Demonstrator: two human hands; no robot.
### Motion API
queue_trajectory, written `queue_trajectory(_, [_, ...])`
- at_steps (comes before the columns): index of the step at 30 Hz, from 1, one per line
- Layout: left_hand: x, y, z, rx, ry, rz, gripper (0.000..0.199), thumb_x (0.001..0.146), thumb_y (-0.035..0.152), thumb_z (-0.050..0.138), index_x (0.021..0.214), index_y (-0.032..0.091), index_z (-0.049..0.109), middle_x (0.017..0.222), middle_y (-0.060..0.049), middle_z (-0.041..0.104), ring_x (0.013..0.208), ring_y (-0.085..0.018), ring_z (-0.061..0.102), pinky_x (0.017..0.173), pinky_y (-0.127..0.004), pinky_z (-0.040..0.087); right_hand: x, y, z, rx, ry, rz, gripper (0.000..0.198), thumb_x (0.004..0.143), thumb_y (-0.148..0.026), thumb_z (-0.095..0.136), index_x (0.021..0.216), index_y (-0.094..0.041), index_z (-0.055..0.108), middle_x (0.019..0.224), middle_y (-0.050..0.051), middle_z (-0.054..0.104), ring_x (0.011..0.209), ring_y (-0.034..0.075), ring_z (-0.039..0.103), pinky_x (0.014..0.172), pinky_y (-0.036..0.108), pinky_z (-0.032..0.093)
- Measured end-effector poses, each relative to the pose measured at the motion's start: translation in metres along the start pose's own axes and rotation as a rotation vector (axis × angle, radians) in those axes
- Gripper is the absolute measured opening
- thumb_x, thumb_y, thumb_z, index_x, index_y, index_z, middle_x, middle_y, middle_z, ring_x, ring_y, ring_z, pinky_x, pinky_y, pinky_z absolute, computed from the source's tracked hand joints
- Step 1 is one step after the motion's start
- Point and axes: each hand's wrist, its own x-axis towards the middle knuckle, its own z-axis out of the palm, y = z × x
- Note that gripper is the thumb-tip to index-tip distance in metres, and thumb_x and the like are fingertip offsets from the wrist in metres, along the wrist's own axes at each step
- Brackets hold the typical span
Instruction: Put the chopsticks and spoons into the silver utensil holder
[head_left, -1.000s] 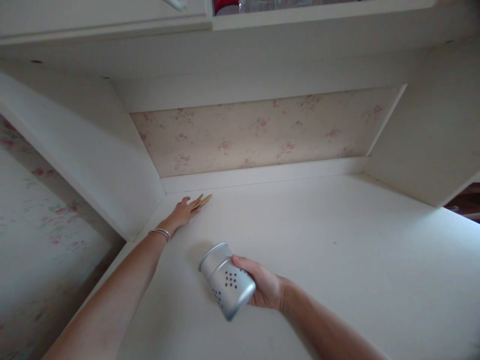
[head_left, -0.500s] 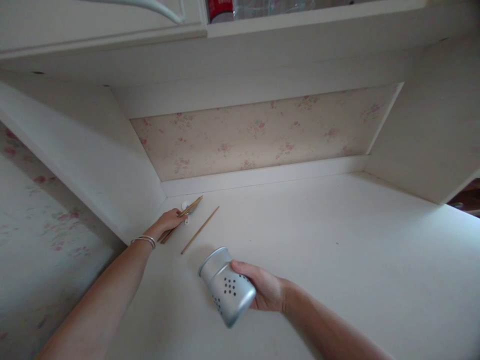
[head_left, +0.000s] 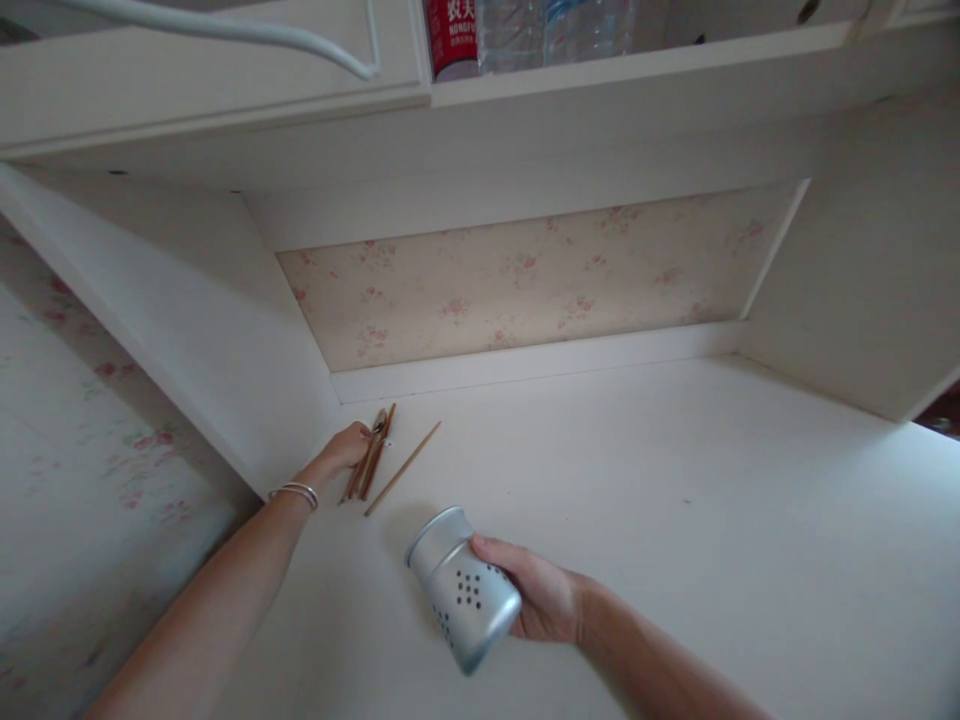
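Note:
My right hand (head_left: 536, 590) grips a silver metal utensil holder (head_left: 472, 600) with clusters of round holes. The holder is tilted, its open rim towards the upper left. At the back left of the white surface, my left hand (head_left: 351, 445) has its fingers closed at a loose bundle of wooden chopsticks (head_left: 373, 465). The head of a metal spoon (head_left: 379, 422) shows among them; the fingertips are partly hidden. One single chopstick (head_left: 403, 468) lies apart on the surface, between the bundle and the holder.
White side panels (head_left: 202, 290) and a floral back wall (head_left: 525, 280) enclose the white countertop (head_left: 600, 500). Overhead is a cabinet shelf (head_left: 637, 75) with a red-labelled bottle (head_left: 454, 40) and clear plastic bottles (head_left: 555, 35). A curved white handle (head_left: 247, 30) runs along the cabinet front.
The chopsticks at my left hand have swung more upright and now lie fanned together. My right hand still holds the holder at the same tilt. The whole view has shifted slightly.

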Motion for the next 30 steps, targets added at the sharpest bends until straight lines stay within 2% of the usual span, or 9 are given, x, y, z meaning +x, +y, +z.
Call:
queue_trajectory(5, [-0.003, 0.009, -0.001, 0.072, -0.03, 0.215, 0.029, 0.077, 0.025, 0.053, 0.103, 0.021, 0.066, 0.104, -0.008, 0.066, 0.099, -0.023, 0.06, 0.088, -0.028, 0.042, 0.001, 0.001, 0.001, -0.013, -0.004, -0.013, 0.054, 0.075, -0.052, 0.066, 0.104, -0.007, 0.062, 0.097, 0.012, 0.069, 0.09, 0.02, 0.064, 0.093, 0.034, 0.041])
queue_trajectory(10, [-0.01, 0.006, 0.003, 0.131, -0.023, 0.427, 0.041, 0.084, 0.033, 0.046, 0.122, 0.025, 0.058, 0.12, -0.006, 0.06, 0.111, -0.022, 0.055, 0.1, -0.029, 0.036, 0.002, 0.002, 0.0, -0.014, -0.012, -0.015, 0.052, 0.076, -0.051, 0.065, 0.104, -0.007, 0.063, 0.097, 0.012, 0.069, 0.09, 0.019, 0.065, 0.093, 0.033, 0.041])
queue_trajectory(12, [-0.011, 0.003, 0.005, 0.13, 0.007, 0.414, 0.048, 0.081, 0.037, 0.051, 0.127, 0.022, 0.053, 0.126, -0.008, 0.056, 0.117, -0.023, 0.051, 0.103, -0.029, 0.034, 0.002, 0.002, 0.0, -0.015, -0.037, -0.017, 0.053, 0.075, -0.052, 0.065, 0.104, -0.007, 0.063, 0.097, 0.012, 0.069, 0.091, 0.019, 0.064, 0.093, 0.034, 0.041])
queue_trajectory(14, [-0.011, 0.001, 0.006, 0.121, 0.026, 0.324, 0.052, 0.077, 0.04, 0.057, 0.124, 0.017, 0.054, 0.125, -0.012, 0.057, 0.116, -0.025, 0.052, 0.101, -0.03, 0.035, 0.002, 0.002, 0.0, -0.019, -0.049, -0.022, 0.055, 0.075, -0.053, 0.065, 0.105, -0.007, 0.063, 0.098, 0.012, 0.069, 0.092, 0.02, 0.064, 0.095, 0.034, 0.04])
queue_trajectory(17, [-0.008, -0.001, 0.006, 0.105, -0.018, 0.184, 0.038, 0.074, 0.039, 0.059, 0.104, 0.015, 0.063, 0.109, -0.013, 0.065, 0.103, -0.028, 0.06, 0.09, -0.032, 0.042, 0.002, 0.001, 0.001, -0.013, -0.046, -0.027, 0.055, 0.074, -0.053, 0.066, 0.104, -0.007, 0.063, 0.099, 0.012, 0.069, 0.092, 0.02, 0.064, 0.096, 0.035, 0.039])
queue_trajectory(20, [-0.007, 0.0, 0.004, 0.104, -0.059, 0.149, 0.024, 0.073, 0.038, 0.06, 0.083, 0.017, 0.065, 0.092, -0.011, 0.07, 0.09, -0.028, 0.064, 0.079, -0.032, 0.045, 0.003, 0.002, 0.001, -0.007, -0.036, -0.02, 0.055, 0.074, -0.053, 0.066, 0.103, -0.006, 0.063, 0.097, 0.012, 0.069, 0.091, 0.02, 0.064, 0.095, 0.034, 0.04])
queue_trajectory(23, [-0.009, 0.002, 0.001, 0.102, -0.065, 0.116, 0.02, 0.071, 0.038, 0.061, 0.072, 0.018, 0.063, 0.082, -0.011, 0.07, 0.084, -0.029, 0.065, 0.072, -0.031, 0.045, 0.003, 0.003, 0.0, -0.015, -0.013, -0.015, 0.055, 0.075, -0.054, 0.064, 0.103, -0.006, 0.063, 0.096, 0.012, 0.069, 0.089, 0.02, 0.065, 0.091, 0.034, 0.042])
queue_trajectory(26, [-0.013, 0.005, -0.003, 0.09, -0.056, 0.12, 0.02, 0.073, 0.037, 0.058, 0.071, 0.018, 0.061, 0.082, -0.011, 0.07, 0.085, -0.028, 0.064, 0.071, -0.03, 0.045, 0.003, 0.004, -0.002, -0.016, -0.023, -0.029, 0.055, 0.077, -0.053, 0.062, 0.104, -0.006, 0.062, 0.097, 0.013, 0.068, 0.087, 0.02, 0.065, 0.089, 0.033, 0.043])
queue_trajectory(30, [-0.022, 0.012, -0.007, 0.062, -0.027, 0.187, 0.02, 0.079, 0.036, 0.051, 0.083, 0.02, 0.062, 0.095, -0.01, 0.069, 0.093, -0.026, 0.063, 0.076, -0.029, 0.045, 0.004, 0.005, -0.003, 0.014, -0.034, -0.041, 0.052, 0.078, -0.049, 0.063, 0.106, -0.006, 0.062, 0.096, 0.012, 0.068, 0.084, 0.018, 0.065, 0.089, 0.033, 0.044])
